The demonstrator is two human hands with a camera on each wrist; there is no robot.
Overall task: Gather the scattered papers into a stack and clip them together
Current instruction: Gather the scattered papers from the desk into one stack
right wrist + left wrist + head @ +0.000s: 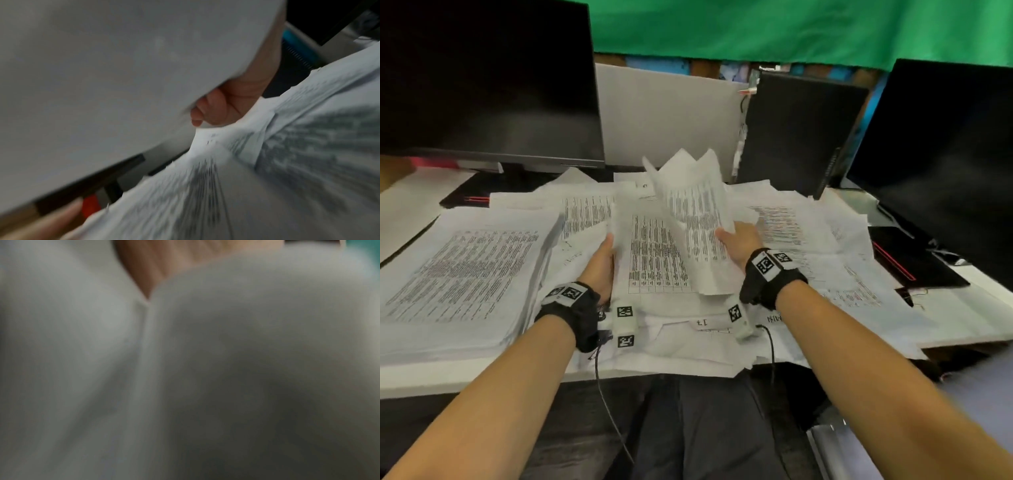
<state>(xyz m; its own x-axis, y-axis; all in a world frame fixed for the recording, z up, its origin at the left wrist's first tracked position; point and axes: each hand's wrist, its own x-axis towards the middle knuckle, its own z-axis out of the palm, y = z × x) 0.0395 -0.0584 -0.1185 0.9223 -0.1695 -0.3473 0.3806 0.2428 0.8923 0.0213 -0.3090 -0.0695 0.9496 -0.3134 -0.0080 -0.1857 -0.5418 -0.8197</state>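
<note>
Printed white papers (791, 226) lie scattered over the desk. My right hand (739, 241) grips a few loose sheets (695, 209) that curl upward above the pile; in the right wrist view its curled fingers (207, 108) pinch the sheet edge (102, 81). My left hand (604, 253) holds the left edge of a sheaf with a printed table (654, 260) in the middle of the desk. A thick stack (462, 274) sits at the left. The left wrist view is blurred white paper (246, 353) with a bit of the hand (156, 259) at the top. No clip is visible.
Two dark monitors stand at the back left (486, 78) and right (945, 150), with a black computer case (798, 133) between them. A black keyboard with red trim (907, 260) lies partly under papers on the right. The desk's front edge (465, 383) is close to my lap.
</note>
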